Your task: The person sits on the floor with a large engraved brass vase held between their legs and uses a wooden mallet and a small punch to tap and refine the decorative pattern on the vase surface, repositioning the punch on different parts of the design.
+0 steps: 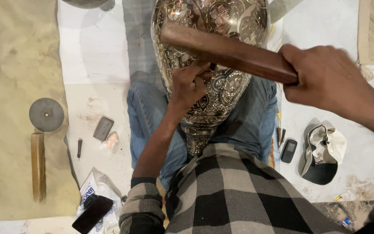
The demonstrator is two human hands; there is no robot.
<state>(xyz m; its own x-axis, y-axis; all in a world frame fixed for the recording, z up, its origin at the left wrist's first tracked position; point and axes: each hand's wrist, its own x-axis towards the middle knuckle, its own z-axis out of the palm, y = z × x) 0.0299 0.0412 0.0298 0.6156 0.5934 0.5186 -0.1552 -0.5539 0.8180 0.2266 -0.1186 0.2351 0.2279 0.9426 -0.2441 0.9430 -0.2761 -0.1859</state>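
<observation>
- Head view: an engraved brass vase (pixel 215 65) is seen lying across the person's lap, its narrow foot toward the checked shirt (pixel 239 195) and its wide body away from it.
- The left hand (pixel 191 84) is pressed against the vase's belly, fingers pinched shut around a small chisel (pixel 212 67) whose tip is set on the metal.
- The right hand (pixel 325 80) is closed tight on one end of a wooden mallet bar (pixel 226 52), which is held just above the chisel.
- The vase is judged heavy, rigid and slippery on its polished relief; the fine engraving could be marred, so it is best gripped at the neck near the foot and steadied at the belly.
- No filled container can be made out; the vase's mouth is out of frame and its inside cannot be told.
- Left of the vase, a round-headed hammer (pixel 44 130) lies on tan cloth; a dark phone (pixel 92 213) rests on a white bag.
- Right of the vase, a small keypad phone (pixel 288 150) and a cap (pixel 323 154) are seen on the floor.
</observation>
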